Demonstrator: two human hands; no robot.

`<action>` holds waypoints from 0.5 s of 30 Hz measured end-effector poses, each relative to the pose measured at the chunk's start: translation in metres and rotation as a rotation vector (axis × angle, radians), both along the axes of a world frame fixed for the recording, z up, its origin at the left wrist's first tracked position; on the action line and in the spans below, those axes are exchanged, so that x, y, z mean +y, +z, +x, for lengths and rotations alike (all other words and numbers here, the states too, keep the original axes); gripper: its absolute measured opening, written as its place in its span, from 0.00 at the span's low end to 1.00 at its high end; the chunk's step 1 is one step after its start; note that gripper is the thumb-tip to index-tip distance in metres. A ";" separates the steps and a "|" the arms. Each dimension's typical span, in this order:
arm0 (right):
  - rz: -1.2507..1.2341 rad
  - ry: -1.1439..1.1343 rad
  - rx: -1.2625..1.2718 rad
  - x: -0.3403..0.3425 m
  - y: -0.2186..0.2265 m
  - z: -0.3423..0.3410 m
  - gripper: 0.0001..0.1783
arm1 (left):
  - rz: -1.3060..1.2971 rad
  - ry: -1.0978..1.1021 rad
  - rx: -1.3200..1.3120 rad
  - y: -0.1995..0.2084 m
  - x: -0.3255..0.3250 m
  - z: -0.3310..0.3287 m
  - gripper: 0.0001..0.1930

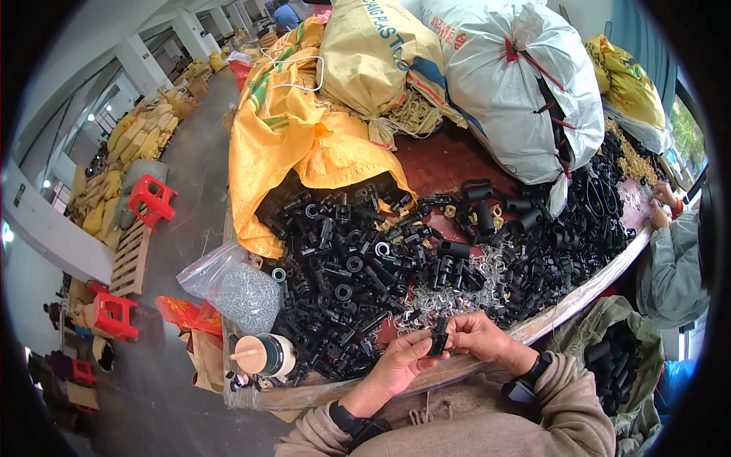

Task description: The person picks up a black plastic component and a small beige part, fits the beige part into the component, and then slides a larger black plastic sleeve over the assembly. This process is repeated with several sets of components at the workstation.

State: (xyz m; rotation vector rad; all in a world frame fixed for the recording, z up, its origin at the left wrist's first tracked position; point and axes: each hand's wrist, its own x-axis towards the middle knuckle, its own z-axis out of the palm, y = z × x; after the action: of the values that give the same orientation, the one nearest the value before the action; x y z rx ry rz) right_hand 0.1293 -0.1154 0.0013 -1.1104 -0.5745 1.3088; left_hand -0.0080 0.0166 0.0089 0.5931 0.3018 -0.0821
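Observation:
Over the table's near edge, my left hand (402, 361) is closed on a small black plastic part (439, 337), which stands roughly upright between thumb and fingers. From the other side, my right hand (485, 336) meets the part with thumb and fingertips pinched together. Whatever is inside that pinch is too small to make out. Just beyond my hands lies a scatter of small silvery metal clips (449, 299). A large heap of black plastic parts (335, 263), some ring-shaped, spreads to the left and behind.
An orange woven sack (266, 164) spills black parts onto the table. A clear bag of metal pieces (247, 297) and a lidded cup (264, 356) stand at the left corner. White sacks (525, 91) fill the back. At right, another person's hand (659, 215) is near the heap; below sits an open green sack (617, 365).

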 end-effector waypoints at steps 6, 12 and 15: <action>-0.005 -0.018 0.071 -0.001 0.000 -0.003 0.05 | -0.015 -0.004 0.008 -0.004 -0.002 -0.002 0.15; -0.008 -0.036 0.058 -0.002 0.000 -0.007 0.06 | -0.132 0.050 0.027 -0.008 -0.002 -0.003 0.14; -0.028 -0.033 0.084 -0.002 0.001 -0.006 0.06 | -0.166 0.055 0.032 -0.009 -0.002 -0.003 0.13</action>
State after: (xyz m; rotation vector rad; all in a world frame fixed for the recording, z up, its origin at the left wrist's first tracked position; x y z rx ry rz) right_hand 0.1233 -0.1170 0.0025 -1.0783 -0.4758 1.3317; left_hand -0.0110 0.0143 -0.0001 0.4188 0.3390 -0.0627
